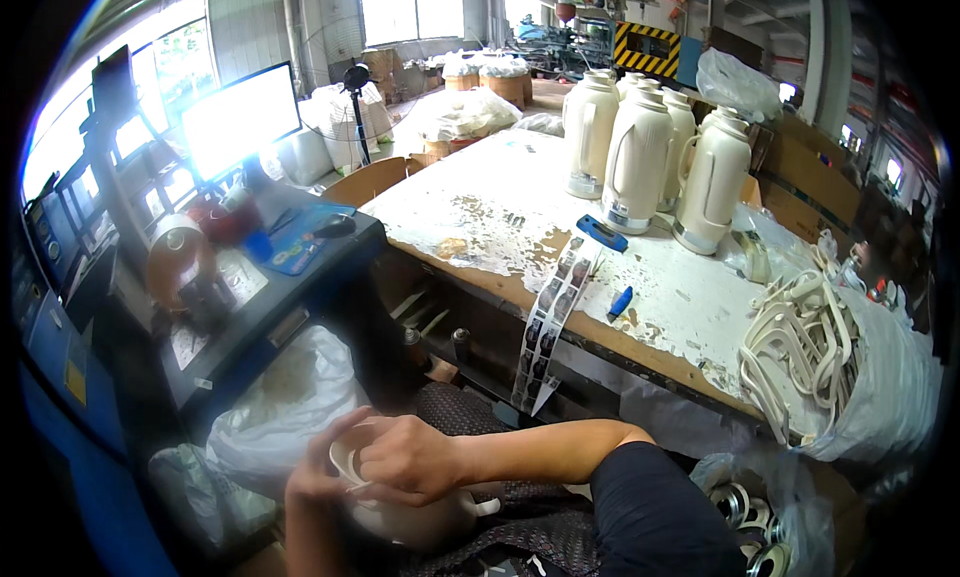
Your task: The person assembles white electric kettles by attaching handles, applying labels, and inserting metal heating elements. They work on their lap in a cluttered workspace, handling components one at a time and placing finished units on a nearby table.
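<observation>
While the left hand curls around the top of the jug, the right hand holds on too, bent nearly into a fist. The jug is by the lap, right under both hands. A white bag is up and left of the grip.

No text can be read: print on the label strip hanging off the table is too small.

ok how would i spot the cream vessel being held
From the big white table, look down to the lap. There the left hand and right hand hold a cream vessel. Unlike the flasks upright on the table, it is held.
</observation>
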The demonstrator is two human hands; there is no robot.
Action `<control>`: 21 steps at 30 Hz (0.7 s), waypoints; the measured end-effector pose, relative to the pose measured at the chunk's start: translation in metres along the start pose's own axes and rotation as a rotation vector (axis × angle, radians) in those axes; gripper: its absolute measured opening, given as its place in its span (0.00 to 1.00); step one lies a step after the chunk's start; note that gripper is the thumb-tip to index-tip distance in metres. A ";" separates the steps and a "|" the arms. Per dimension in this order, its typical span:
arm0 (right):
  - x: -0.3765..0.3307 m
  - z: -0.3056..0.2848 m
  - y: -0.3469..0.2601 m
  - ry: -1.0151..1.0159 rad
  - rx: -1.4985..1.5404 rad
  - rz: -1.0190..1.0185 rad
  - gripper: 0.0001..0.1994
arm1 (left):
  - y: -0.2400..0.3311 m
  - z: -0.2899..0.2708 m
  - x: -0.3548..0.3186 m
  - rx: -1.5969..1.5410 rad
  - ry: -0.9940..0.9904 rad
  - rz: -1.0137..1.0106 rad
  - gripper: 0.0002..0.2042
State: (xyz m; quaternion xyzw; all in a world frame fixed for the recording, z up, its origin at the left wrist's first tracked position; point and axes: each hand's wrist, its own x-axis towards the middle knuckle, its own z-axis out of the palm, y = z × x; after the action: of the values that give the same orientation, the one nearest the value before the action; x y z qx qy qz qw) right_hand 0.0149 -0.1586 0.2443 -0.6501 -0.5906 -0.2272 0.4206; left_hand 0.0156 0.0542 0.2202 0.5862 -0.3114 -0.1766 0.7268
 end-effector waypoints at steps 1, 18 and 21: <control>0.004 -0.001 -0.001 -0.005 0.021 -0.006 0.17 | 0.001 -0.013 -0.006 0.152 -0.024 0.075 0.53; 0.013 -0.128 0.087 0.157 -0.783 -0.363 0.12 | -0.158 0.008 -0.057 0.761 0.870 -0.082 0.46; 0.099 -0.130 0.207 0.129 -1.162 0.081 0.20 | -0.157 0.000 -0.047 0.785 0.740 0.109 0.35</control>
State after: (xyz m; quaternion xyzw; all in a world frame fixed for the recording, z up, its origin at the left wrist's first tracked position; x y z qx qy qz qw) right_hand 0.2589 -0.1965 0.3355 -0.7810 -0.3169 -0.5367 0.0386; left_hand -0.0024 0.0443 0.0578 0.8195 -0.1073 0.2093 0.5225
